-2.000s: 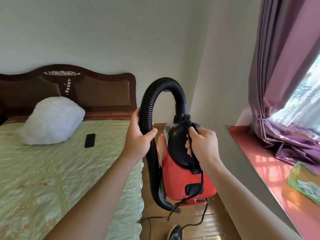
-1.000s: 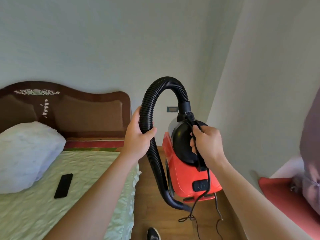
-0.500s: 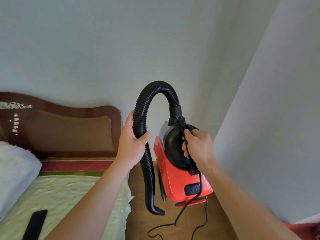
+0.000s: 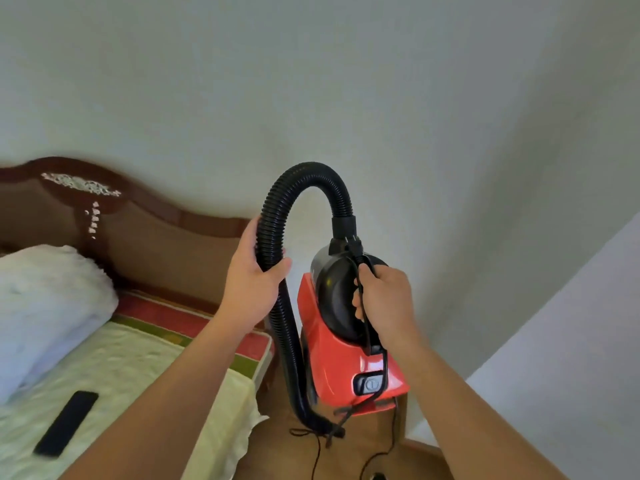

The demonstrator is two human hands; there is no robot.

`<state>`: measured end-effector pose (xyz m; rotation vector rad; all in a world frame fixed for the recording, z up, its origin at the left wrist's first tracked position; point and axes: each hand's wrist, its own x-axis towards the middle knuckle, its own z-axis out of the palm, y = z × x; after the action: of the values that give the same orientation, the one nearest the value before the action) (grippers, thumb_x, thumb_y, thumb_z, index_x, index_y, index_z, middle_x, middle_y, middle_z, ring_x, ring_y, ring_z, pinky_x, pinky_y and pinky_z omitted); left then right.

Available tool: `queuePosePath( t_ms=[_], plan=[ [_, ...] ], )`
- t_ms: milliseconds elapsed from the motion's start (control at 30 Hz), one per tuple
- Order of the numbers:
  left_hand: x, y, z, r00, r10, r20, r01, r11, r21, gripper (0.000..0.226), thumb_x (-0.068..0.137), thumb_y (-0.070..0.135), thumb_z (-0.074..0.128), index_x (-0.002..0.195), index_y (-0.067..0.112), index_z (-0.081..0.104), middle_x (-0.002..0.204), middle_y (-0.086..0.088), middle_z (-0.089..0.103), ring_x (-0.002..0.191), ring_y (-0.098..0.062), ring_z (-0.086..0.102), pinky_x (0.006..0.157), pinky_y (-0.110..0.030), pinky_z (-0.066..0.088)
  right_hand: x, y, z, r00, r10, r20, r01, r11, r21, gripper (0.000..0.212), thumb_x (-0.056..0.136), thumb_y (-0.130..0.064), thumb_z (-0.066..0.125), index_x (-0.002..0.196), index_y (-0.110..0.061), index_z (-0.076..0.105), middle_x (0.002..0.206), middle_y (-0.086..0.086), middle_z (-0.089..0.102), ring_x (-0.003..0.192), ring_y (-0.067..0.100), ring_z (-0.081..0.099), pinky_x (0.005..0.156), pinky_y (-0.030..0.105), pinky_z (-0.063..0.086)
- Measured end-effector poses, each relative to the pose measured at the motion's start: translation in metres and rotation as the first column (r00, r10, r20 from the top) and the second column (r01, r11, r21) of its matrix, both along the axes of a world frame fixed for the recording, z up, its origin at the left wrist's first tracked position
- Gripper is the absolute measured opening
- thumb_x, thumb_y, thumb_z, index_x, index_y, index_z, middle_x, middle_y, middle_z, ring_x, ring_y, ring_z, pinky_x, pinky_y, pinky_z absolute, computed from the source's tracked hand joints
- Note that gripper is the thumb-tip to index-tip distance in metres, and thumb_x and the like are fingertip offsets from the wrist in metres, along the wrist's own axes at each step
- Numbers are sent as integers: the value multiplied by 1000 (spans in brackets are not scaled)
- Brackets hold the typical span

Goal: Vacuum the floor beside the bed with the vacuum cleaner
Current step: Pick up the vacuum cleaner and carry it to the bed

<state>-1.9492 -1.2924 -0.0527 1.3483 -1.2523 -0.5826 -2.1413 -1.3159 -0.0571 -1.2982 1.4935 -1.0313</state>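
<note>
Pale green cloth covers the bed (image 4: 138, 368), which takes the left side of my view. Next to it runs a narrow strip of wooden floor (image 4: 277, 455), between bed and wall. This is the place to clean, and I judge the cleaning has not started.

The vacuum cleaner (image 4: 339, 358), red with a black top, appears to be carried above this strip and not standing on it. Its black hose (image 4: 277, 209) makes an arch. The end (image 4: 322, 426) hangs low, but I cannot tell if it touches the floor.

My left hand (image 4: 249, 285) grips the hose below the arch. My right hand (image 4: 388, 299) is closed on the black top and holds the cord (image 4: 385, 367) too. The cord trails loose to the floor, and I see no plug.

What is left, I think: power, the switch (image 4: 370, 384), then passing the end over the strip.
</note>
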Motion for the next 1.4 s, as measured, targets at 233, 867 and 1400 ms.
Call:
queuePosePath(
  t_ms=[233,867,1400],
  plan=[
    [-29,-30,1,961,272,-43,-273,962,-9,54,90,-4,61,129,32,52,94,-3,62,85,-22,61,78,-28,54,-15,-78,2,965,263,-20,-262,965,16,32,103,-20,48,77,-5,59,53,6,57,41,21,49,48,32,44],
    [35,33,-41,685,671,-284,-645,739,192,45,94,7,63,128,36,57,92,-5,58,85,-28,61,89,-60,56,101,-112,-31,652,745,-141,-739,666,103,36,102,-17,51,70,-3,58,50,7,55,37,19,46,41,27,41],
    [21,85,-60,288,883,-370,-866,405,293,54,98,5,60,99,59,60,92,3,67,81,-20,62,91,-56,57,178,-87,-74,287,945,-159,-940,310,143,40,103,-17,51,75,11,56,49,9,55,36,21,46,41,29,40]
  ],
)
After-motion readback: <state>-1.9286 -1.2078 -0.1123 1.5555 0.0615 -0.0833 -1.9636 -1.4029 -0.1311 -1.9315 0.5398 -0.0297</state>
